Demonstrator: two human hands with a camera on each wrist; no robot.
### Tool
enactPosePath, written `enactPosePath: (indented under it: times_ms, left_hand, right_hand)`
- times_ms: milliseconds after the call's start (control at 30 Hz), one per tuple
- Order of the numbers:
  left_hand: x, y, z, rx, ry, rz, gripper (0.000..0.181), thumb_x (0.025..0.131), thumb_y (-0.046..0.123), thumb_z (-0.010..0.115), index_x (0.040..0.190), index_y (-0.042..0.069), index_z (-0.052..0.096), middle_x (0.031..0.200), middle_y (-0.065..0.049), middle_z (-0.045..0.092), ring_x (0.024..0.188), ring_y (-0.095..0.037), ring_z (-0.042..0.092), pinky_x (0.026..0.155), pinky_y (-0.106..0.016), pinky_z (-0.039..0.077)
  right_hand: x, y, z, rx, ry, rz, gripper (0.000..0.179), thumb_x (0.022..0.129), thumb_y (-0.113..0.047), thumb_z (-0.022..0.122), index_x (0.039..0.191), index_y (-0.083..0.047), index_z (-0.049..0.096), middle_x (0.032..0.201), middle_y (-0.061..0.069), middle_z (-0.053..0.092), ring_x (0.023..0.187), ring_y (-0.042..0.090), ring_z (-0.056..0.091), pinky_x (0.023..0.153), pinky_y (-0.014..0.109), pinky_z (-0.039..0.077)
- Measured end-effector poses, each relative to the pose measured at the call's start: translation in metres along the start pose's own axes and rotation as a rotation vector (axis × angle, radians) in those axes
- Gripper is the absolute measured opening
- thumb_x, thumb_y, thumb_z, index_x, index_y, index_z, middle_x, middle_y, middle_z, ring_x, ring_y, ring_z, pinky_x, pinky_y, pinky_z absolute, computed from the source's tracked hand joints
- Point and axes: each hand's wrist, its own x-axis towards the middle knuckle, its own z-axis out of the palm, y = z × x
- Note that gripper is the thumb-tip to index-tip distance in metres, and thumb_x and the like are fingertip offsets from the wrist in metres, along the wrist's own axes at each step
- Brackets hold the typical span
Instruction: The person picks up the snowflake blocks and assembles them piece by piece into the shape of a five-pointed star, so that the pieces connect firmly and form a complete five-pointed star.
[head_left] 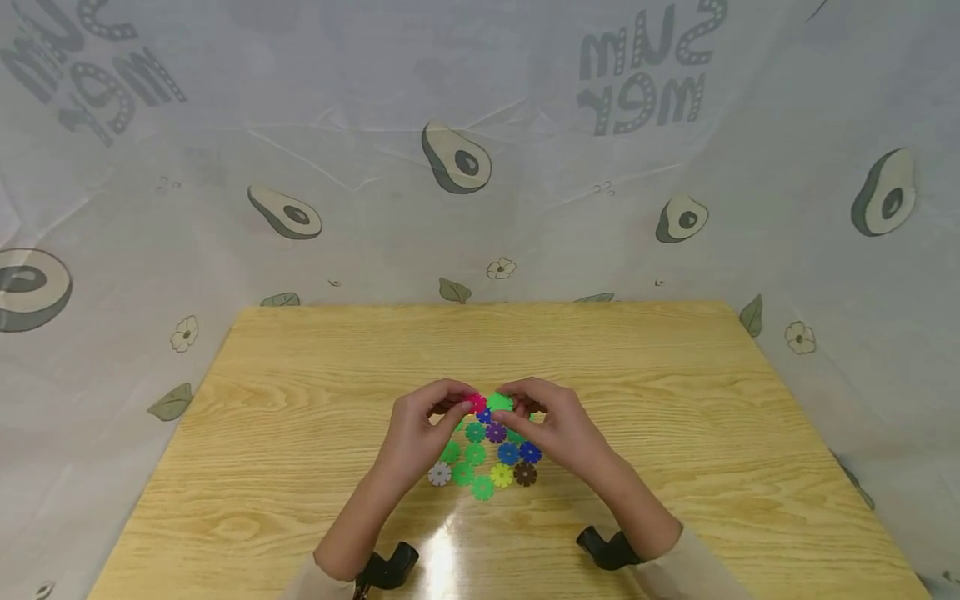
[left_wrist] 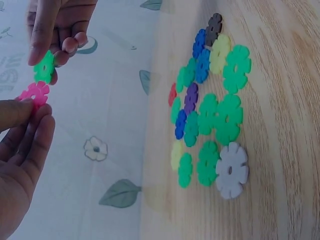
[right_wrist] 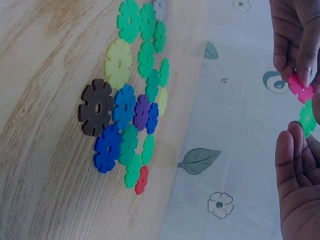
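Observation:
My left hand point(head_left: 420, 425) pinches a pink snowflake disc point(left_wrist: 36, 93), a flat plastic piece with slots around its rim, between thumb and fingers. In my right hand point(head_left: 557, 423) a green snowflake disc point(left_wrist: 45, 68) is pinched the same way. The rims of the two discs meet, held up above the table, the green one to the right of the pink one. Beneath and in front of the hands, more discs lie flat on the wood: several green, a purple point(right_wrist: 141, 112), a brown point(right_wrist: 97, 107), a white point(left_wrist: 232, 170), a red point(right_wrist: 142, 180), plus blue and yellow ones.
The wooden table point(head_left: 300, 375) carries the loose discs in a close group near its middle. A pale curtain point(head_left: 360, 92) printed with avocados hangs behind and at both sides. Black curved devices point(head_left: 390, 567) are worn at both wrists.

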Motion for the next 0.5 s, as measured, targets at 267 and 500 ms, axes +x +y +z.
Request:
enactPosePath:
  times_ms: [267,500]
  left_hand:
    - [-0.001,0.0021,-0.0001,0.029,-0.012,0.042,0.01,0.1,0.008,0.07,0.107,0.011,0.076,0.1,-0.002,0.08,0.09,-0.015,0.075,0.08,-0.025,0.062]
    - [-0.0034,0.0026,0.0005,0.01,-0.045,0.053,0.01,0.1,0.008,0.07,0.105,0.011,0.077,0.099,-0.003,0.08,0.088,-0.016,0.076,0.078,-0.025,0.062]
  right_hand:
    - [0.0,-0.0033,-0.0037,-0.011,-0.058,-0.038,0.029,0.096,-0.016,0.077,0.123,-0.006,0.073,0.097,-0.003,0.071,0.083,0.002,0.062,0.079,0.025,0.059]
    - [-0.0017,-0.0056,-0.0056,-0.021,-0.089,-0.08,0.025,0.096,-0.017,0.076,0.121,-0.01,0.074,0.1,-0.004,0.073,0.085,0.003,0.062,0.077,0.024,0.058]
